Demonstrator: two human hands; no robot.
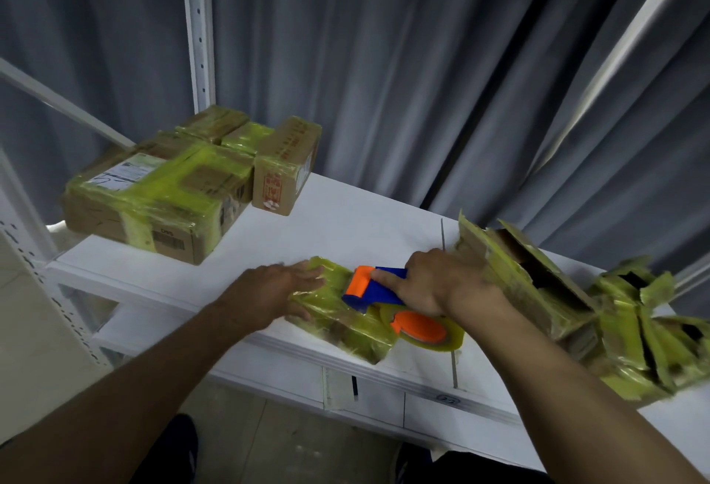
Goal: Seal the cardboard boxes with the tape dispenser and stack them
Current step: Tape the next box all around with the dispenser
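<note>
1. My left hand (284, 283) lies flat on the left end of the small cardboard box (338, 326). The fingers are nearly straight across its top and the thumb is down its near side. It presses and grasps nothing.
2. My right hand (430, 283) grips the tape dispenser (370, 287). The fingers are curled round the handle, and the forefinger is stretched along the blue body towards the orange roller.
3. The dispenser's front end rests on top of the box, just beside my left fingertips. Its tape roll (422, 329), yellowish on an orange hub, sits at the box's right end.
4. The box lies slantwise near the front edge of the white table (345, 222), wrapped in yellow-tinted tape.
5. At the table's far left, well apart from my hands, sits a pile of taped boxes (153, 195). A small carton with red print (284, 172) stands on end against its right side.
6. Just beyond my right wrist is a heap of open boxes (538, 291), with flaps up and strips of old tape on them.
7. A grey curtain (422, 80) hangs behind the table, and a white shelf upright (198, 22) rises at the left.
</note>
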